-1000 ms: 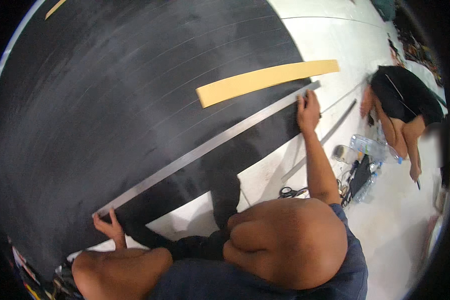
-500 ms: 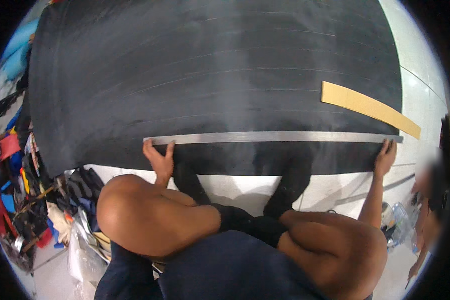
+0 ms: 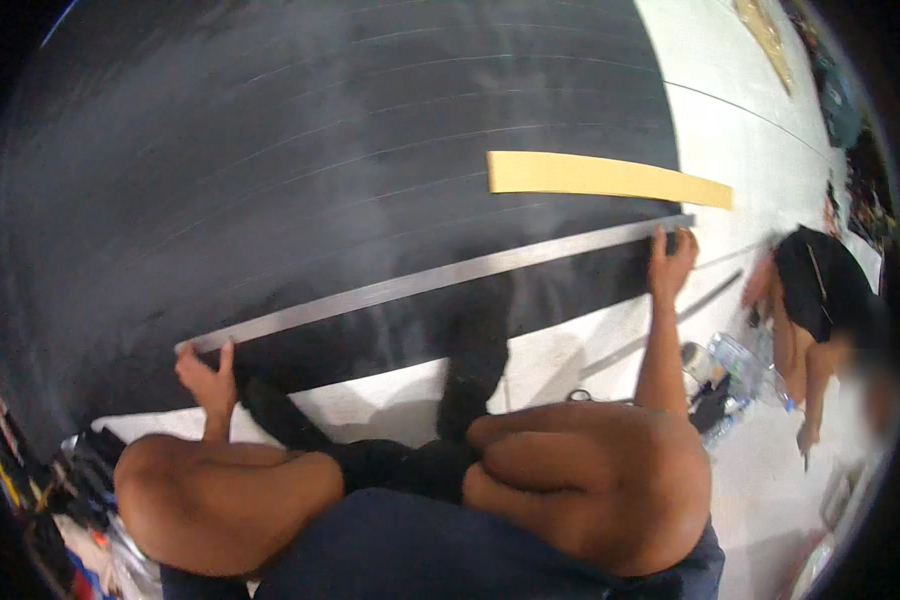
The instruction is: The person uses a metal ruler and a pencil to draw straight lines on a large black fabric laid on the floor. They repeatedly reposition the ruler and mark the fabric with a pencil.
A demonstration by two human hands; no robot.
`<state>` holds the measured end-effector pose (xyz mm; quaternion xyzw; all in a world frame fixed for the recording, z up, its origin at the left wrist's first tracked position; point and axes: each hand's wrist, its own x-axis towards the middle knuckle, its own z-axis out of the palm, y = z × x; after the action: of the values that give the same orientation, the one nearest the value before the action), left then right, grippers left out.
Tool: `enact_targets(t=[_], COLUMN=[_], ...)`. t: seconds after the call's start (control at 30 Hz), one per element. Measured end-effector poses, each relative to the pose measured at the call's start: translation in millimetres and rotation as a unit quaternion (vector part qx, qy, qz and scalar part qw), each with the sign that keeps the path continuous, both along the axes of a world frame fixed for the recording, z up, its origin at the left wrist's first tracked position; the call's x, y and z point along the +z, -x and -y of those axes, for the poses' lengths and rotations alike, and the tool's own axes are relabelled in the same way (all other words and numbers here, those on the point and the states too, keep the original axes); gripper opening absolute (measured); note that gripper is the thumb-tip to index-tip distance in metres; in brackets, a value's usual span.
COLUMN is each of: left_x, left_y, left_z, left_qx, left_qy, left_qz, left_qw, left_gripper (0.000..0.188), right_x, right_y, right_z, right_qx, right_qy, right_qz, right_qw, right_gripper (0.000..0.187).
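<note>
A long silver metal ruler (image 3: 440, 282) lies flat across a large black sheet (image 3: 270, 120), near the sheet's front edge. At its left end, my left hand (image 3: 208, 378) holds it, thumb and fingers set apart along the near edge. My right hand (image 3: 674, 262) grips the other end, close to the sheet's right edge, with the fingertips on the metal. Thin pale lines run across the sheet beyond the ruler. A yellow strip (image 3: 605, 180) rests past the ruler on the right, one end reaching over the sheet's edge onto the floor.
Pale floor tiles (image 3: 730, 150) border the sheet on the right. Another person (image 3: 820, 290) crouches at the right, near clear plastic bottles (image 3: 735, 365) and a can. Scissors handles (image 3: 578, 396) show beyond my right knee. Mixed scraps (image 3: 90, 540) lie at the lower left.
My view has turned to the right, so the sheet and ruler appear tilted and shifted left. More of the other person shows. Both hands stay at the ruler's ends.
</note>
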<state>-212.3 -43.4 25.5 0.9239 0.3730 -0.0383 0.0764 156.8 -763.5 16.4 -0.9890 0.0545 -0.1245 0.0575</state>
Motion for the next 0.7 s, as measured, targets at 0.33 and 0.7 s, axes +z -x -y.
enact_targets(t=[0.33, 0.7], left_x=[3.1, 35.8], left_y=[-22.5, -45.7], left_z=[8.5, 7.6], left_qx=[0.061, 0.107], left_qy=[0.039, 0.1], left_qz=[-0.076, -0.172], left_qw=[0.994, 0.974], left_gripper=[0.111, 0.115], right_x=[43.6, 34.4], right_y=[62.2, 57.5], right_z=[-148.1, -167.3], right_qx=[0.075, 0.117], right_qy=[-0.41, -0.334], right_qz=[-0.19, -0.187], right_qw=[0.889, 0.917], right_gripper=[0.032, 0.022])
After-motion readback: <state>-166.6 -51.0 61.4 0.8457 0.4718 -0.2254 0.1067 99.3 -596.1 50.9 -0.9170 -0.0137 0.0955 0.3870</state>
